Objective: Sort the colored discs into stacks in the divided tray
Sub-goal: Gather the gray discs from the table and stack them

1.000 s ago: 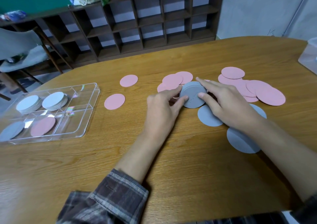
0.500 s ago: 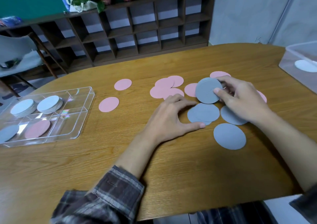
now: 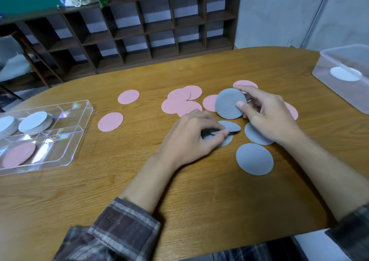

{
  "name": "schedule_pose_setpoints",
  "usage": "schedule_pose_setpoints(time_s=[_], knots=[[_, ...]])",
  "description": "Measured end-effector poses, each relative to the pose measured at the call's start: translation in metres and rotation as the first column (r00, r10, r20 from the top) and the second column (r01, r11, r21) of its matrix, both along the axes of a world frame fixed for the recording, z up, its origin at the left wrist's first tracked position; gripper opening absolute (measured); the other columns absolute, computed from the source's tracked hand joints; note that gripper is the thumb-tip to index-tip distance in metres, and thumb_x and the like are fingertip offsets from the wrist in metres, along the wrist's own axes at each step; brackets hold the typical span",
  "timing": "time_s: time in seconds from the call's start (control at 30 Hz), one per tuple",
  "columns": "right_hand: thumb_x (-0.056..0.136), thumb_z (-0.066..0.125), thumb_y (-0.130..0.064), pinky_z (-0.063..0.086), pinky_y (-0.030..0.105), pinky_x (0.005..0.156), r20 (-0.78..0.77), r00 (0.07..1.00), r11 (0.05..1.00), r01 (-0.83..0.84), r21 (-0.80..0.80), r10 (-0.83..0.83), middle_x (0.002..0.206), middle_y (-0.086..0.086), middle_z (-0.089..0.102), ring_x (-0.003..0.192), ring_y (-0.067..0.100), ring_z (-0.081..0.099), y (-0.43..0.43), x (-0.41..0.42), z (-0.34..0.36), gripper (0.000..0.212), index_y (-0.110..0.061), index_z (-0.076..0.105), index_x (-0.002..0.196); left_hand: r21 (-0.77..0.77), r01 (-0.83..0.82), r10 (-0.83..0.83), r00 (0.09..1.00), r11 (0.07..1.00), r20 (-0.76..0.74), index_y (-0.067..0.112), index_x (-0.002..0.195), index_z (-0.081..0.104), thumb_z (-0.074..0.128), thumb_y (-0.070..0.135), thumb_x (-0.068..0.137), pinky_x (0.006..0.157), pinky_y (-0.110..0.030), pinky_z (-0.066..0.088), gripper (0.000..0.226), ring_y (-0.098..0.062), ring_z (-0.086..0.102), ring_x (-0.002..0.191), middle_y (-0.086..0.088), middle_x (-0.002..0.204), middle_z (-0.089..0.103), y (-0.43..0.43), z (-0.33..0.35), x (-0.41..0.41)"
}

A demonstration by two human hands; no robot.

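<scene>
- Since half a second ago, the left hand (image 3: 189, 140) has gone from lying spread on the table (image 3: 139, 180) to pinching the edge of a gray disc (image 3: 231, 125), and that edge is now raised off the wood; the right hand (image 3: 265, 116) has barely shifted
- The right hand grips the gray stack (image 3: 229, 103) with its thumb across the face, tilted up, well to the right of the divided tray (image 3: 81, 134)
- Three more loose gray discs lie flat beyond the stack's side of the tray: one under the left fingers (image 3: 226, 140), one partly under the right hand (image 3: 257, 135) and one nearest me (image 3: 254, 158)
- The pink discs (image 3: 179, 102) are scattered between the tray and the gray stack
- The tray holds white stacks (image 3: 36, 121) in its far compartments and a pink disc (image 3: 19, 153) in a near one
- I judge the step to be gathering the grays onto the held stack; I would lift the pinched disc fully clear, lay it square on the stack's face, and ease the thumb only long enough to let it seat
- The discs look thin, so I would check the edges line up before reaching for the next
</scene>
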State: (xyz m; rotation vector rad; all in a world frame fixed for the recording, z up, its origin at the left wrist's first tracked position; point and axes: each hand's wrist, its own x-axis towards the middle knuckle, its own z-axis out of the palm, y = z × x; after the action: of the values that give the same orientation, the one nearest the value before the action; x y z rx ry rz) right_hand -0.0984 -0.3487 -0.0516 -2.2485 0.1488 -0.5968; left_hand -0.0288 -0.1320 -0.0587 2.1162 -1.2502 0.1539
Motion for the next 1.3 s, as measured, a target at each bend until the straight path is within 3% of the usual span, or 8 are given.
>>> schedule_pose_setpoints(time_s=[0.23, 0.4, 0.63, 0.7, 0.8, 0.93, 1.07, 1.3], knots=[[0.100, 0.061, -0.018, 0.054, 0.039, 0.082, -0.007, 0.997, 0.997, -0.072, -0.019, 0.071, 0.075, -0.001, 0.068, 0.074, 0.019, 0.064, 0.007, -0.001, 0.002, 0.046, -0.041, 0.059, 0.141, -0.174, -0.082, 0.095, 0.993, 0.981, 0.068, 0.010, 0.103, 0.075, 0.060, 0.018, 0.105, 0.077, -0.032, 0.051, 0.017, -0.013, 0.063, 0.083, 0.003, 0.092, 0.073, 0.001, 0.006, 0.001], [0.104, 0.055, -0.015, 0.055, 0.043, 0.085, -0.003, 0.994, 0.994, -0.113, -0.012, 0.113, 0.079, 0.002, 0.067, 0.078, 0.023, 0.065, 0.010, -0.002, 0.004, 0.046, -0.040, 0.057, 0.142, -0.253, -0.193, 0.153, 0.973, 0.948, -0.171, 0.019, 0.128, 0.066, 0.073, 0.010, 0.094, 0.073, -0.023, 0.057, 0.036, -0.012, 0.066, 0.072, -0.001, 0.080, 0.069, -0.001, 0.006, -0.003], [0.108, 0.044, -0.011, 0.050, 0.020, 0.083, -0.034, 0.981, 0.981, -0.187, 0.058, 0.190, 0.091, 0.008, 0.064, 0.081, 0.010, 0.061, 0.018, 0.000, 0.006, 0.045, -0.033, 0.054, 0.146, -0.258, -0.312, 0.253, 0.938, 0.914, -0.237, 0.022, 0.127, 0.074, 0.081, 0.020, 0.089, 0.076, -0.024, 0.059, 0.038, -0.008, 0.072, 0.067, 0.001, 0.073, 0.075, -0.003, 0.008, -0.001], [0.108, 0.044, -0.019, 0.049, 0.027, 0.088, -0.052, 0.981, 0.982, -0.187, 0.004, 0.187, 0.093, 0.008, 0.063, 0.087, 0.014, 0.059, 0.020, -0.002, 0.007, 0.044, -0.033, 0.049, 0.150, -0.263, -0.331, 0.265, 0.929, 0.906, -0.258, 0.020, 0.124, 0.075, 0.081, 0.021, 0.089, 0.074, -0.024, 0.059, 0.035, -0.009, 0.071, 0.067, 0.001, 0.074, 0.074, -0.004, 0.007, 0.000], [0.108, 0.046, -0.034, 0.043, 0.039, 0.099, -0.104, 0.984, 0.972, -0.163, -0.167, 0.147, 0.118, 0.013, 0.064, 0.112, 0.025, 0.056, 0.021, -0.002, 0.005, 0.050, -0.033, 0.037, 0.157, -0.267, -0.350, 0.278, 0.921, 0.898, -0.272, 0.016, 0.119, 0.074, 0.082, 0.021, 0.088, 0.071, -0.021, 0.058, 0.032, -0.007, 0.069, 0.066, 0.001, 0.073, 0.073, -0.005, 0.006, 0.001], [0.107, 0.046, -0.030, 0.036, 0.029, 0.103, -0.155, 0.979, 0.946, -0.170, -0.275, 0.131, 0.139, 0.015, 0.054, 0.129, 0.024, 0.046, 0.022, 0.002, 0.002, 0.056, -0.031, 0.028, 0.161, -0.246, -0.367, 0.307, 0.918, 0.897, -0.250, 0.017, 0.118, 0.072, 0.082, 0.025, 0.089, 0.070, -0.023, 0.056, 0.032, -0.004, 0.065, 0.067, 0.010, 0.070, 0.067, -0.006, 0.006, 0.001], [0.103, 0.056, -0.021, 0.035, 0.004, 0.083, -0.065, 0.993, 0.970, -0.114, -0.214, 0.102, 0.116, 0.002, 0.067, 0.096, 0.008, 0.054, 0.020, 0.001, 0.005, 0.047, -0.027, 0.049, 0.150, -0.179, -0.380, 0.346, 0.918, 0.908, -0.195, 0.024, 0.107, 0.061, 0.081, 0.040, 0.086, 0.065, -0.040, 0.056, 0.033, -0.008, 0.061, 0.064, 0.010, 0.064, 0.061, -0.004, 0.008, -0.001], [0.100, 0.062, -0.018, 0.040, 0.014, 0.070, -0.034, 0.999, 0.998, -0.001, -0.066, -0.001, 0.088, 0.001, 0.066, 0.075, 0.005, 0.056, 0.011, 0.001, 0.004, 0.038, -0.032, 0.059, 0.134, 0.119, -0.191, 0.208, 0.967, 0.974, -0.146, 0.029, 0.126, 0.071, 0.080, 0.066, 0.076, 0.092, -0.039, 0.054, 0.063, -0.007, 0.055, 0.105, 0.013, 0.110, 0.056, 0.007, -0.001, -0.004]])
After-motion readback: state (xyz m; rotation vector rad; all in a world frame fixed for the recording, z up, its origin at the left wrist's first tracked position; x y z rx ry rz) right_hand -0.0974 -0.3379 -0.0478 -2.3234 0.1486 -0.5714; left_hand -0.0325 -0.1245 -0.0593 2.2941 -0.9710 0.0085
